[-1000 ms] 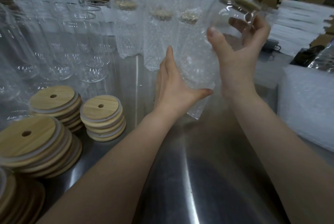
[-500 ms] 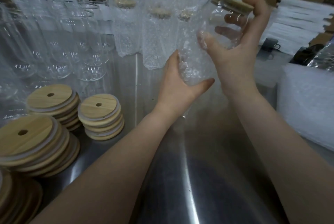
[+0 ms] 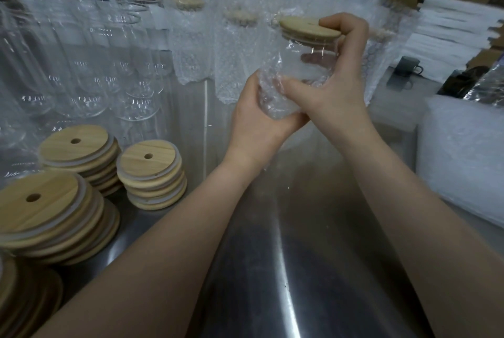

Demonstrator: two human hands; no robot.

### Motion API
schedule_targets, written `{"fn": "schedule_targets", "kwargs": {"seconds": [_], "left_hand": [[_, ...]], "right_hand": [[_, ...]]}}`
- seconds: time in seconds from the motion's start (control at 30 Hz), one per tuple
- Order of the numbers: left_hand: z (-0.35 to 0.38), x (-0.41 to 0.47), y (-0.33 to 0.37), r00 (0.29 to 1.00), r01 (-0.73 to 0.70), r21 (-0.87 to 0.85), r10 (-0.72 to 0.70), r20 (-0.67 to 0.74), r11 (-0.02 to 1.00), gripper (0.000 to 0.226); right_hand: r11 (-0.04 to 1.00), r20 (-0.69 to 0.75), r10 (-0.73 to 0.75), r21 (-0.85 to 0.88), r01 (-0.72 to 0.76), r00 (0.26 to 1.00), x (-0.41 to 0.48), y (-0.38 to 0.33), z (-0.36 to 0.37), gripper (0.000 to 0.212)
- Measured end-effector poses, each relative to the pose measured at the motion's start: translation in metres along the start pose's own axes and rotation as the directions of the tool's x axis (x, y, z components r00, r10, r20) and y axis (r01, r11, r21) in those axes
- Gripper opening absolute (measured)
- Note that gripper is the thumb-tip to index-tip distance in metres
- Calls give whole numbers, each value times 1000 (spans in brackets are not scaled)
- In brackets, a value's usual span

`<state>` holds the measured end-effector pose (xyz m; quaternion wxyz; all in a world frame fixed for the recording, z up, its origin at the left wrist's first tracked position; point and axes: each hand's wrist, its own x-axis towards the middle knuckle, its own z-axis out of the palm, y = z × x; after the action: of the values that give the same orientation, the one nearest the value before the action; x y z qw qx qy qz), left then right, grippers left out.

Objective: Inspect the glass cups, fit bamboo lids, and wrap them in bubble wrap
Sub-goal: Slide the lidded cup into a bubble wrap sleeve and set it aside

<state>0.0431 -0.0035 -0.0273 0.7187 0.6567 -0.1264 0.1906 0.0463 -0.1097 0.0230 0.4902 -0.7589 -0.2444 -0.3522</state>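
Two hands are working one glass cup point(image 3: 308, 56), centre-right of the frame, held clear above the steel table point(image 3: 300, 256).

- The bamboo lid point(image 3: 302, 27) is sitting on the mouth and looks seated, so I'd call fitting done for this cup. Wrapping is the step in hand.
- The left hand point(image 3: 256, 122) is cupping the base from the lower left, fingers curling round the cup bottom and the wrap.
- The right hand point(image 3: 338, 84) is gripping from the right, with fingers hooking over the far lid rim and the thumb pressing the wrap against the lower wall.
- The bubble wrap point(image 3: 272, 95) is bunching round the lower half, while the upper glass and lid are showing bare.
- It's clear film on clear glass, so I can't tell whether this is a sleeve being pulled up or a sheet being rolled round.

Next move, my read:
- The wrap needs to come up over the shoulder and the lid.
- The right-hand fingers are sitting where the wrap has to go, so they'll need to let go of the rim.
- That means the left hand must be carrying the full weight first, with the lid kept pressed down during the swap.

Context:
- Finished wrapped cups point(image 3: 188, 46) are standing at top centre.
- Bare cups point(image 3: 90, 65) are waiting at upper left.
- Lid stacks point(image 3: 151, 171) are sitting at lower left.
- A pile of wrap point(image 3: 458, 152) is lying at the right edge.
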Motion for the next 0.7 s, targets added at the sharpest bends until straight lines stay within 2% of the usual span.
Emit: {"fn": "schedule_targets", "kwargs": {"seconds": [0.27, 0.5, 0.63, 0.7], "left_hand": [[-4, 4, 2, 1000, 14, -10, -14, 2, 1000, 52], [-9, 8, 2, 999, 23, -83, -20, 33, 996, 53], [-12, 9, 2, 996, 50, -135, -41, 75, 990, 53], [-14, 10, 1, 994, 66, -149, -52, 96, 987, 59]], "right_hand": [[997, 64, 72, -15, -71, 995, 0, 1, 2, 58], [994, 117, 104, 16, -107, 988, 0, 1, -1, 44], [989, 105, 130, 58, -136, 986, 2, 3, -2, 31], [977, 64, 186, 96, -192, 980, 3, 4, -2, 34]]}}
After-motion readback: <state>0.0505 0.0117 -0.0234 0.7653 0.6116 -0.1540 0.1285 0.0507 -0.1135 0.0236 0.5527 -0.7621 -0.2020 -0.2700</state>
